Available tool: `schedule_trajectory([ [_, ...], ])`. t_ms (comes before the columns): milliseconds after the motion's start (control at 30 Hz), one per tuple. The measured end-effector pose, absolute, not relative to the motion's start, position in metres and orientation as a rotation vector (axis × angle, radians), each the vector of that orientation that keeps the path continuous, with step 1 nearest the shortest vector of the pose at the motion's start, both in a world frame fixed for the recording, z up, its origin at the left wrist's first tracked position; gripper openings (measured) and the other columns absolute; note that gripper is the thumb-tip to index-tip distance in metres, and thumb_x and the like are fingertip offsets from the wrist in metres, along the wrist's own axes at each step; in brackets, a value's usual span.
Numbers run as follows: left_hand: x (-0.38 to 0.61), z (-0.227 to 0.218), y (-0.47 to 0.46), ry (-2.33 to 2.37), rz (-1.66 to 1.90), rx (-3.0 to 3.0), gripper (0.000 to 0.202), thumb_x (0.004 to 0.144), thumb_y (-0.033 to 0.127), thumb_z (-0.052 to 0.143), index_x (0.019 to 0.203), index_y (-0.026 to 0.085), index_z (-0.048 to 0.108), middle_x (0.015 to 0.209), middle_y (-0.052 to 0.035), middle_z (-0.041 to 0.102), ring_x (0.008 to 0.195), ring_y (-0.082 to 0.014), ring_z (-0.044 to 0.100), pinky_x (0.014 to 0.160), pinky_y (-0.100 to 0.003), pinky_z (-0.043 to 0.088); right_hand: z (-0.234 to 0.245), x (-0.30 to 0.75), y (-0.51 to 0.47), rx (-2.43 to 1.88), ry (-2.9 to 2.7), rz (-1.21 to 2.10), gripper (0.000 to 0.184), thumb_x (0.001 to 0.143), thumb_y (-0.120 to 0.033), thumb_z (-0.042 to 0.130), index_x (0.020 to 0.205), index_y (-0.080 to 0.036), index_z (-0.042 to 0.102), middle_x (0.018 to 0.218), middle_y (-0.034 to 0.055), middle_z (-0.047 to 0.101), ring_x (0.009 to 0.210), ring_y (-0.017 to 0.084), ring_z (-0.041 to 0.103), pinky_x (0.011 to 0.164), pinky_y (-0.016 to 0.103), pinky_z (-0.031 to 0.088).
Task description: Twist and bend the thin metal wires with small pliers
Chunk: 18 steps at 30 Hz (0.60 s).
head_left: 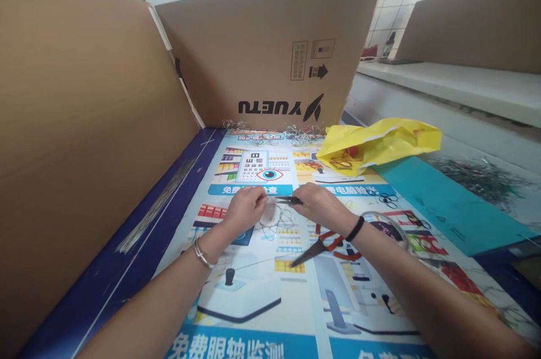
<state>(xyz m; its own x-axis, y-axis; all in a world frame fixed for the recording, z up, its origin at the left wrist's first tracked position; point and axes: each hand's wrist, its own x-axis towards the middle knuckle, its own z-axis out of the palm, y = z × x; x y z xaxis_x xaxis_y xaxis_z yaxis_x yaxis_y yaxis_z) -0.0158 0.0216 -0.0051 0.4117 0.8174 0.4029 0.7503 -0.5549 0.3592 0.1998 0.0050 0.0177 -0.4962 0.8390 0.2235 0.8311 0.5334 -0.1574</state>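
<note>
Upper limbs of the person, as seen from the head. Left forearm (160, 301): bare along its visible length; at the wrist, a slender, curved bracelet (203, 253), silver-coloured, with a bright metallic sheen (finer detail is too small to make out). Right forearm (416, 274): likewise bare; near the wrist, a plain black band (355, 229), narrow and matt, lying close around the arm (its material cannot be told). Left hand (246, 209) and right hand (316, 207): bare, the visible fingers uncovered.

dark tool (291, 200) half hidden in right hand (315, 201), scissors (310, 252) partly behind wrist (344, 224)
</note>
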Motion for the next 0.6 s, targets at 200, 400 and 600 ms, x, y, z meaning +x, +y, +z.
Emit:
schedule_trajectory([
  [200, -0.017, -0.007, 0.024, 1.391, 0.851, 2.442, 0.011, 0.082, 0.018, 0.044, 0.074, 0.019, 0.052, 0.072, 0.0008, 0.056, 0.075, -0.0141, 0.051, 0.068, -0.025, 0.039, 0.005, 0.203, 0.016, -1.208, -2.151, 0.564, 0.032, 0.086, -0.041, 0.044, 0.099, -0.019, 0.063, 0.095, 0.0035, 0.066, 0.085, 0.016, 0.058, 0.072, 0.024, 0.042],
  [400, -0.017, -0.007, 0.025, 1.375, 0.831, 2.369, 0.013, 0.083, 0.020, 0.042, 0.076, 0.020, 0.053, 0.073, 0.0014, 0.058, 0.074, -0.0134, 0.052, 0.068, -0.025, 0.040, 0.001, 0.209, 0.021, -1.290, -2.178, 0.522, 0.033, 0.086, -0.042, 0.044, 0.099, -0.019, 0.063, 0.094, 0.0040, 0.065, 0.086, 0.016, 0.057, 0.073, 0.024, 0.041],
  [600, -0.016, -0.008, 0.025, 1.373, 0.823, 2.349, 0.016, 0.084, 0.019, 0.040, 0.076, 0.020, 0.054, 0.072, 0.0022, 0.059, 0.073, -0.0129, 0.053, 0.069, -0.024, 0.040, 0.007, 0.205, 0.014, -1.454, -2.564, -0.104, 0.045, 0.083, -0.055, 0.042, 0.094, -0.019, 0.065, 0.083, 0.0080, 0.060, 0.083, 0.019, 0.051, 0.068, 0.026, 0.034],
])
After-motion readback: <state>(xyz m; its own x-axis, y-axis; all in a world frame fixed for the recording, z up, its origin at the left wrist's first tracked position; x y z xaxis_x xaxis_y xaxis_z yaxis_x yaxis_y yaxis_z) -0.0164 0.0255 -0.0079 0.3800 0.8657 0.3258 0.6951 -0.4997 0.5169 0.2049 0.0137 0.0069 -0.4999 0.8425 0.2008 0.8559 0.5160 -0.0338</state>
